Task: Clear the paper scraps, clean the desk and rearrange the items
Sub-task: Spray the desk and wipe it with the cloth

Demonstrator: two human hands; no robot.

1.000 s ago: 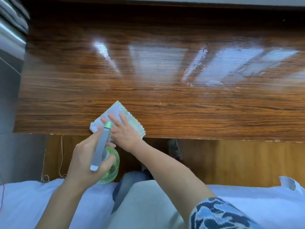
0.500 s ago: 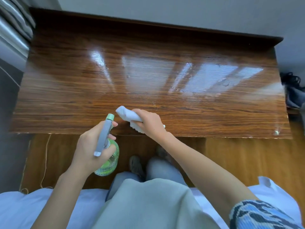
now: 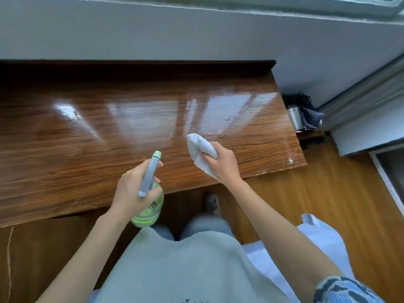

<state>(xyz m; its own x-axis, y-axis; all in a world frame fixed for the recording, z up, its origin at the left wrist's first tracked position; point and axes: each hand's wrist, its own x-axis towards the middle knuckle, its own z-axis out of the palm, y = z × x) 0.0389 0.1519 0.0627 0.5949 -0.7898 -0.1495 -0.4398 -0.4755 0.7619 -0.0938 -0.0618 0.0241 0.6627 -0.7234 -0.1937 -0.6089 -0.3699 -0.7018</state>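
While the left hand (image 3: 133, 189) grips a green, ribbed, translucent plastic spray bottle (image 3: 150, 206), its fingers curl round the bottle's neck and 1 fingertip lies at the front of the grey pump head, whose pale green nozzle (image 3: 157, 154) points toward the far edge of the desk. That bottle hangs over the near edge of the glossy, dark brown wood-grain desk (image 3: 65, 149), about midway along the part in view, with its green body below the edge line and its grey head above the desktop.

To the right of it, the right hand (image 3: 222, 166) clutches a bunched white cloth (image 3: 197, 147), fingers wrapped tightly round the wad. 1 rounded end of the cloth sticks out beyond the knuckles toward the far right corner, and a loose scalloped flap hangs below the palm near the desk's near edge. Whether the cloth touches the wood I cannot tell.

Bright window reflections lie across the far half of the desktop, and a few small droplets or smears show in the reflection just beyond the cloth. Past the right edge of the desk, a shiny metal cylindrical container (image 3: 294, 118) stands beside a dark bundle of fabric (image 3: 310, 117) on a lower surface. A grey wall (image 3: 153, 33) runs along the desk's far edge.
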